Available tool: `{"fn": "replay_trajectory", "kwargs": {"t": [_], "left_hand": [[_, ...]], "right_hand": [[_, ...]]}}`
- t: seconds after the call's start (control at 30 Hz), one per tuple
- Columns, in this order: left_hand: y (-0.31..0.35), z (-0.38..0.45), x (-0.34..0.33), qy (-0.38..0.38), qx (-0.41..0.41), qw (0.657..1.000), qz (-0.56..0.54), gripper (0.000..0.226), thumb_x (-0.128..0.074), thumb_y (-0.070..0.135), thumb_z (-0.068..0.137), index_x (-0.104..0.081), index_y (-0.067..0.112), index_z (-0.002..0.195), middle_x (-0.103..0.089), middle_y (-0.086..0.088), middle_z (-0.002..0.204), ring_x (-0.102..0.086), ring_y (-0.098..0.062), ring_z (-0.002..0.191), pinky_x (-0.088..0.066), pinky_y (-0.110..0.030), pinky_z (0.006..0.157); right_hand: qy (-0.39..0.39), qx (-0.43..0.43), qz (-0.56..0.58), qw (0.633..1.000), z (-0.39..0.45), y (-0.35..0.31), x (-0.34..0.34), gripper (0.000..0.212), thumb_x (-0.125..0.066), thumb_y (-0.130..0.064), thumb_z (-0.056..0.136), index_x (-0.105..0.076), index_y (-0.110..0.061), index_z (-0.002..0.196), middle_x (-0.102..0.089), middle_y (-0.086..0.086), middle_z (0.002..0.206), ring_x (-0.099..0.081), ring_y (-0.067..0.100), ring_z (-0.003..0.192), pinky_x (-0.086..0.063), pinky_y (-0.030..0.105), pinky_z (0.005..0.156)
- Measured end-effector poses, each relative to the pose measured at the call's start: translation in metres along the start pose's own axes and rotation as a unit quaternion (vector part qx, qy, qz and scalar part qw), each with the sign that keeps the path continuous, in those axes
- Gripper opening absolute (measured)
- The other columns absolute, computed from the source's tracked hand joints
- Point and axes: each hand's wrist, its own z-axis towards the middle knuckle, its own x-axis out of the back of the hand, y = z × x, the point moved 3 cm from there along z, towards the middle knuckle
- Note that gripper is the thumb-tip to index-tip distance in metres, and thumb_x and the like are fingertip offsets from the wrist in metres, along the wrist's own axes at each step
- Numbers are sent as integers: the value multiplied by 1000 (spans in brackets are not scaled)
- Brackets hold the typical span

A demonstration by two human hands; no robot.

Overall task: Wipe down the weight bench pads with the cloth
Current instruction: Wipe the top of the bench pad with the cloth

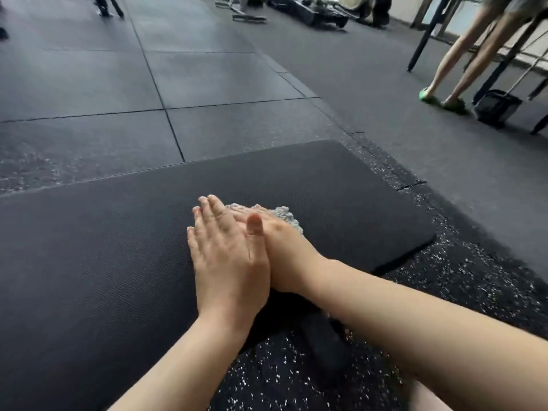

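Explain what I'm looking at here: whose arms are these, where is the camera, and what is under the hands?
There is no machine. A person wears one camera on the head, looking forward and down at their own bare arms. The right hand lies flat on a crumpled grey-white cloth, pressing it onto a black textured pad. The left hand lies flat beside it, its thumb overlapping the right hand; nothing is gripped. Around the pad is dark speckled rubber flooring. Another person's legs stand at upper right.
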Motion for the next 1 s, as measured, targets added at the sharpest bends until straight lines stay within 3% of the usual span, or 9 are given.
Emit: {"fn": "replay_trajectory", "kwargs": {"t": [0.07,0.17,0.33,0.4,0.5,0.6,0.7,0.9,1.0], "left_hand": [[1,3,-4,-12,12,997,75,84,10,60,85,11,8,151,11,-8,160,14,-14,147,14,-33,117],[2,6,-11,-28,4,981,194,71,-9,50,97,2,5,152,3,-10,161,9,-20,148,8,-41,119],[2,4,-11,-9,21,977,211,71,-9,49,93,-4,12,153,0,-3,162,6,-16,148,5,-39,120],[1,6,-14,-8,27,976,215,67,-10,47,96,-2,14,153,2,-1,162,8,-14,148,6,-39,120],[1,5,-14,6,30,974,224,71,-4,47,90,-7,16,154,-2,1,161,4,-12,148,3,-37,120],[2,6,-11,22,33,976,215,78,-2,45,82,-20,17,153,-14,3,160,-6,-9,147,-2,-34,119],[1,7,-10,34,42,978,201,72,-16,47,86,-21,19,152,-15,7,159,-6,-4,146,0,-29,119],[0,6,-11,56,73,973,210,73,-18,50,86,-30,16,150,-24,5,157,-16,-6,145,-7,-31,119],[-1,7,-11,52,71,971,224,80,-9,54,81,-28,19,150,-22,7,157,-13,-4,145,-5,-28,119]], "right_hand": [[-7,-25,-46,999,36,25,8,52,-47,-20,97,-37,-20,148,-32,-1,156,-24,14,146,-10,30,119],[36,-156,-81,984,78,62,32,57,-44,-10,93,-36,-21,148,-30,-1,157,-27,20,143,-13,31,116],[61,-273,-112,953,64,131,67,57,-40,-9,93,-33,-17,149,-29,4,157,-26,24,143,-12,36,120],[88,-258,-91,958,31,132,68,59,-43,-9,90,-36,-19,148,-30,1,157,-26,20,144,-12,35,120],[63,-76,-52,994,-15,78,40,65,-42,-14,81,-42,-21,146,-33,-3,155,-24,14,146,-9,32,121],[-8,59,-39,997,1,49,27,65,-41,-17,81,-41,-20,146,-33,-1,155,-23,15,146,-7,31,122],[-5,24,-85,996,62,82,39,58,-45,-13,91,-35,-20,148,-30,0,157,-22,15,147,-9,32,120],[52,-246,-127,960,72,220,96,51,-39,-10,91,-41,-14,142,-38,8,152,-31,24,141,-17,39,119],[74,-180,-97,976,40,198,90,56,-44,-8,90,-39,-14,145,-33,6,156,-27,22,144,-14,36,119]]}}
